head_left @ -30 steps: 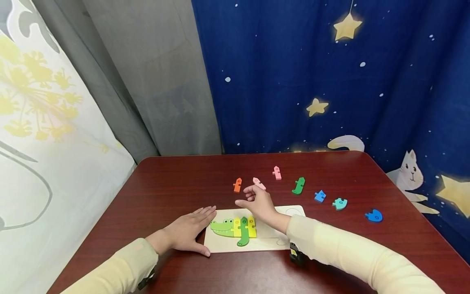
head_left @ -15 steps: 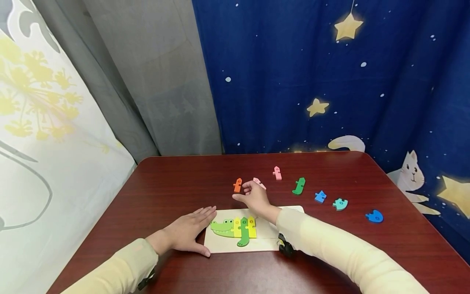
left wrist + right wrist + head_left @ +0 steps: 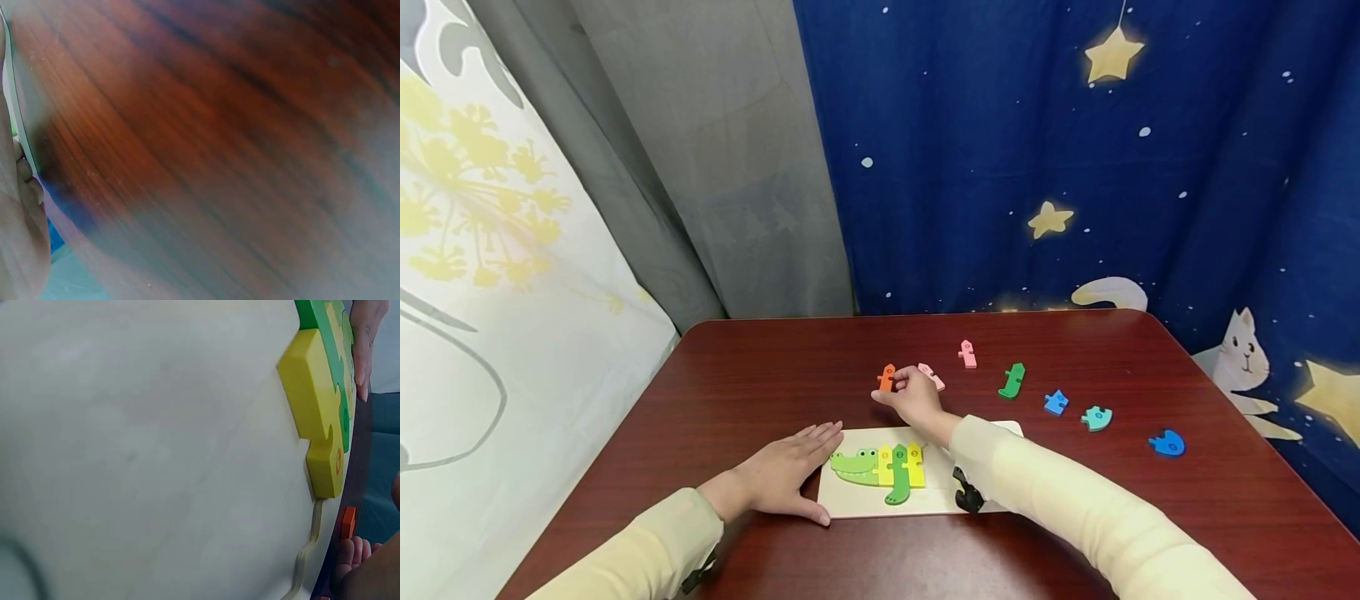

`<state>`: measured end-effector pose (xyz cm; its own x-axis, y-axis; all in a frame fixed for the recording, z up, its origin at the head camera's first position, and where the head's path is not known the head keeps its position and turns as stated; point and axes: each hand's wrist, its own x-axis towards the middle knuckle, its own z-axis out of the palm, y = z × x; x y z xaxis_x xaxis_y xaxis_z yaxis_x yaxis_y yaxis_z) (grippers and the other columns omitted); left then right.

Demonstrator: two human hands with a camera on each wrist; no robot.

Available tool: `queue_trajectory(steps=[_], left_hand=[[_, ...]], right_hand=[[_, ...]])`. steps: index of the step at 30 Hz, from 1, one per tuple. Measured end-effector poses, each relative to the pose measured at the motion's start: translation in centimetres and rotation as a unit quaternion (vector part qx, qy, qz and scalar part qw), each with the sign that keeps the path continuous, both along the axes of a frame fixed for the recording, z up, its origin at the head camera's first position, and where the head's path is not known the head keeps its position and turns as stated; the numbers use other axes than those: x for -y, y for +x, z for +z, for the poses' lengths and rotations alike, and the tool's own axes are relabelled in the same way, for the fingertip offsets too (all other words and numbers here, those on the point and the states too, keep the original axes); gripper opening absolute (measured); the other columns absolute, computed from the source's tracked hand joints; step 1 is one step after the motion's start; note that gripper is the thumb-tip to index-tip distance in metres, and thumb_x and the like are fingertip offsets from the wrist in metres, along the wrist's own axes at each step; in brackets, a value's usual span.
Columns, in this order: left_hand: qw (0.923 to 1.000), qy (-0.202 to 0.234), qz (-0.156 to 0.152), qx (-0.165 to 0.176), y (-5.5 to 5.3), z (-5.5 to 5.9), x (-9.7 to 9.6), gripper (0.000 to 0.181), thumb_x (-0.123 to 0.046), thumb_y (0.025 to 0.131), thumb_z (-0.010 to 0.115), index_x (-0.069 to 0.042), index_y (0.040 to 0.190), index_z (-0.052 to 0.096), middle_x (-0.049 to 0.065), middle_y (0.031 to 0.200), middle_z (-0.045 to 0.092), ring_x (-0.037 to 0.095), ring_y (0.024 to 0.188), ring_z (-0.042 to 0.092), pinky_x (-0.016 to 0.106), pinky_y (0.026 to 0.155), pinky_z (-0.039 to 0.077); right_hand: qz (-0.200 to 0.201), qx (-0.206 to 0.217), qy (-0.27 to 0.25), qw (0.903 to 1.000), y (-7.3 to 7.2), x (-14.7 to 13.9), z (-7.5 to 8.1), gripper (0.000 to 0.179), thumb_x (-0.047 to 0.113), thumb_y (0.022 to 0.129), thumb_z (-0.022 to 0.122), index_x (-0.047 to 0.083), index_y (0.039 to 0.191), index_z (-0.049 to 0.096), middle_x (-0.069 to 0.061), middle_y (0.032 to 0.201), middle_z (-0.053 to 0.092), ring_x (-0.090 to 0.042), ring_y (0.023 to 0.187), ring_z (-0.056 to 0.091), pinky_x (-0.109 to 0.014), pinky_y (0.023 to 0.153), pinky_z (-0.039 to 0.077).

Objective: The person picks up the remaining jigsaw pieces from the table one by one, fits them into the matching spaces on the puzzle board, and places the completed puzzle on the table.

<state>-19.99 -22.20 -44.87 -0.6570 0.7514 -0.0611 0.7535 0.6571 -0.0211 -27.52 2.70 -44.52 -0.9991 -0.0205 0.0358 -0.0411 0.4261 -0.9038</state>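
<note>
In the head view a pale puzzle board (image 3: 951,497) holds a green crocodile head (image 3: 854,465), yellow pieces (image 3: 916,465) and a green leg piece (image 3: 898,475) fitted side by side. My left hand (image 3: 793,471) lies flat with fingers spread at the board's left edge. My right hand (image 3: 917,402) reaches over the board, its thumb and fingertips on either side of an orange puzzle piece (image 3: 887,377). A gap shows between thumb and orange piece (image 3: 348,522) in the right wrist view. A pink piece (image 3: 932,377) lies just behind that hand, partly covered.
Further loose pieces lie on the dark red table (image 3: 760,375): another pink one (image 3: 967,354), a green one (image 3: 1012,381), a blue one (image 3: 1056,403), a teal one (image 3: 1097,418) and a rounded blue one (image 3: 1167,443). Curtains (image 3: 985,167) hang behind the table.
My right hand has moved left and slightly away from me, from in front of the near pink piece to the orange piece. My left hand and the board have stayed put.
</note>
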Motion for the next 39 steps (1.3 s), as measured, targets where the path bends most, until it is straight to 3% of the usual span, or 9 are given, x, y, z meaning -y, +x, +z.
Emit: queue_trajectory(steps=[39], left_hand=[[0.9999,-0.002,0.006,0.011,0.0,0.0,-0.1,0.118,-0.087,0.074,0.042,-0.004,0.154,0.021,0.010,0.161,0.016,0.021,0.146,0.014,0.036,0.117,0.018]], right_hand=[[-0.079,0.019,0.035,0.9961,-0.9,1.9,-0.7,0.048,0.021,0.075,0.086,0.001,0.108,0.058,-0.008,0.090,0.058,-0.024,0.084,0.056,-0.034,0.080,0.051]])
